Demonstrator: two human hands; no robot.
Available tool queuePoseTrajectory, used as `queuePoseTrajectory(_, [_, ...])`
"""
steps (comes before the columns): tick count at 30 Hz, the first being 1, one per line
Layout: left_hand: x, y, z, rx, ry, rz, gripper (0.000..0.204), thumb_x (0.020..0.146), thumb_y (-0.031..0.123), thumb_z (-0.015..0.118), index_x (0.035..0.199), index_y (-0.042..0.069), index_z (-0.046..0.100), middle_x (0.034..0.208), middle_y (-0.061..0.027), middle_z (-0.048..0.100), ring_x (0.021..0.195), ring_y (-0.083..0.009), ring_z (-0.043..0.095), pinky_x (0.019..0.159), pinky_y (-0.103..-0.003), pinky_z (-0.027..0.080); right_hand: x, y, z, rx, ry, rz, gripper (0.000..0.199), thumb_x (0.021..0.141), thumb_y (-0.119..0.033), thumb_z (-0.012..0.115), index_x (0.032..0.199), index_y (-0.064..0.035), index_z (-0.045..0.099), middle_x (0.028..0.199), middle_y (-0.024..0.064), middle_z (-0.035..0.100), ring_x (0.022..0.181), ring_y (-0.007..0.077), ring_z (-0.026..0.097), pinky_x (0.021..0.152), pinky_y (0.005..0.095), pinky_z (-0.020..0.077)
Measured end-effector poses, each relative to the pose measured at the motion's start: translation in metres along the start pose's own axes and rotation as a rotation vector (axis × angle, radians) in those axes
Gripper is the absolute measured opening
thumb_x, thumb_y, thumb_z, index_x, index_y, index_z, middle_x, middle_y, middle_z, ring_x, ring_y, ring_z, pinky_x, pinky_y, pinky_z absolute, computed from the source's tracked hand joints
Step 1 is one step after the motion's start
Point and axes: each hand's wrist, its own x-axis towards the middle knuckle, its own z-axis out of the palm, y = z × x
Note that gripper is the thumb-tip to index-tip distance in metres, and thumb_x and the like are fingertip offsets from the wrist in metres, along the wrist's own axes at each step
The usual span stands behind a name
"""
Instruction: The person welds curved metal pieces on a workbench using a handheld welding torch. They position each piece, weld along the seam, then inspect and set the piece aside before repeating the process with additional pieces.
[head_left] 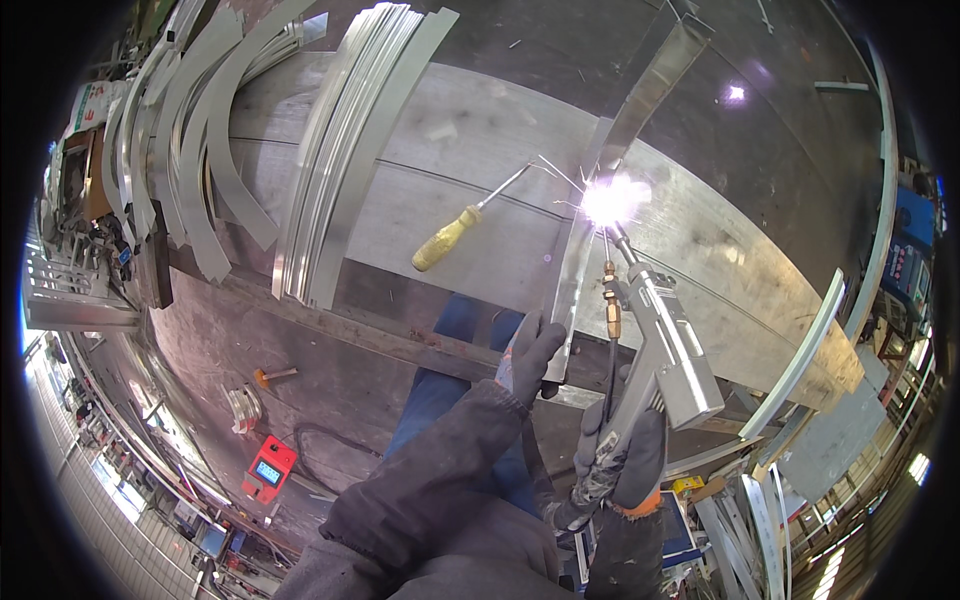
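Observation:
My right hand, in a dark glove, grips the handle of a grey welding gun. Its nozzle points up and left at a bright white arc on a curved metal strip. My left hand, also gloved, presses on the lower end of that strip. The strip lies on a large steel sheet. A second bent strip rises from the arc toward the upper right.
A chipping tool with a yellow handle lies on the sheet left of the arc. Stacks of curved metal strips cover the upper left. A red device sits on the floor. Another curved strip lies at the right.

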Motion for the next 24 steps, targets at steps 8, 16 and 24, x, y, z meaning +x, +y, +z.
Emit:
queuePoseTrajectory(8, [-0.001,0.003,0.002,0.005,0.009,0.015,0.031,0.095,0.038,0.056,0.099,0.008,0.049,0.083,-0.0054,0.057,0.057,-0.0121,0.051,0.044,-0.029,0.038,-0.003,0.001,-0.009,-0.086,-0.089,0.029,0.060,0.104,-0.058,0.046,0.117,0.0010,0.051,0.071,0.0106,0.060,0.051,0.0158,0.058,0.044,0.0271,0.0482])
queuePoseTrajectory(16, [-0.003,0.005,0.005,-0.036,0.039,-0.015,0.030,0.094,0.036,0.057,0.097,0.007,0.050,0.077,-0.0046,0.054,0.052,-0.0124,0.051,0.041,-0.028,0.036,-0.009,0.006,-0.006,0.005,0.012,0.004,0.059,0.105,-0.052,0.047,0.104,0.0054,0.060,0.063,0.0107,0.060,0.051,0.0172,0.060,0.044,0.0270,0.0475])
queuePoseTrajectory(24, [-0.005,0.008,0.006,-0.078,0.014,-0.016,0.030,0.095,0.035,0.057,0.098,0.006,0.050,0.078,-0.0063,0.056,0.049,-0.0120,0.048,0.039,-0.028,0.035,-0.014,0.004,-0.014,-0.091,-0.053,0.056,0.060,0.105,-0.053,0.047,0.100,0.0051,0.061,0.066,0.0095,0.062,0.052,0.0158,0.060,0.045,0.0265,0.0473])
